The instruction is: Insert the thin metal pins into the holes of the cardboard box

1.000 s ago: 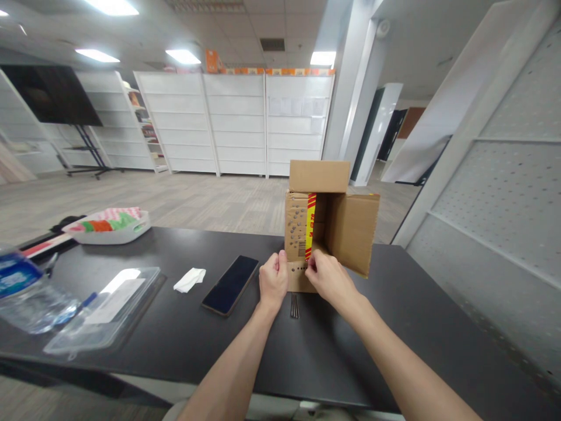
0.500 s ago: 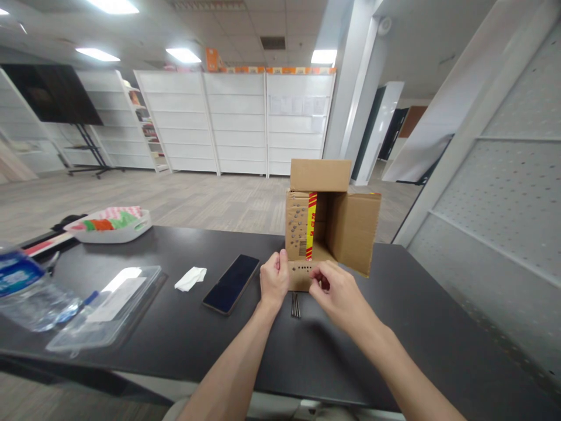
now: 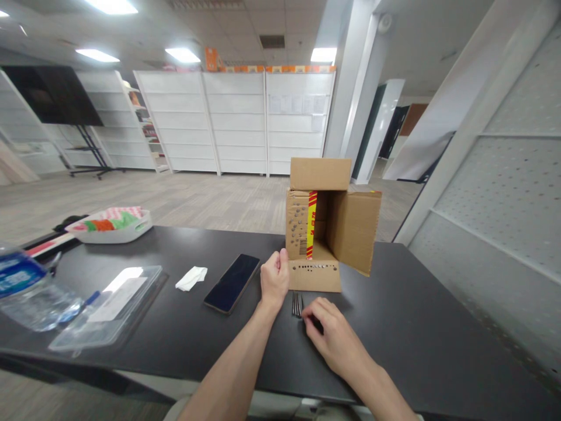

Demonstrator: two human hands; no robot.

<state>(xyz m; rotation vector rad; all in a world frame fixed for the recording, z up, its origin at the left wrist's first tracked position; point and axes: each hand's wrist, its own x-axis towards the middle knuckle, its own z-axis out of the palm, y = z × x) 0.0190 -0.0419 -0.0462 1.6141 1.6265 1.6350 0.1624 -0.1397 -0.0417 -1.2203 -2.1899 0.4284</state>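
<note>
An open cardboard box [image 3: 297,225] stands on its side on the dark table, its opening toward me. Its bottom flap [image 3: 315,283] lies toward me and has a row of small dark holes. My left hand [image 3: 274,276] is closed at the lower left corner of the box, gripping its edge; the fingertips are hidden. In front of the flap, several thin metal nails [image 3: 295,305] lie side by side. My right hand [image 3: 328,330] is low over the table with thumb and index finger pinched at the end of the rightmost nail [image 3: 302,303].
Left of the box are a phone [image 3: 232,283], a folded white tissue [image 3: 191,278], and a clear plastic case [image 3: 109,310]. A water bottle [image 3: 35,292] stands at the far left. Behind it sits a white basket [image 3: 114,235] with colourful cloth. A perforated panel [image 3: 495,222] rises at right.
My right hand has come down from the flap toward me to the nails, uncovering the row of holes. A nail now shows at its fingertips, right of the others. My left hand has stayed put.
</note>
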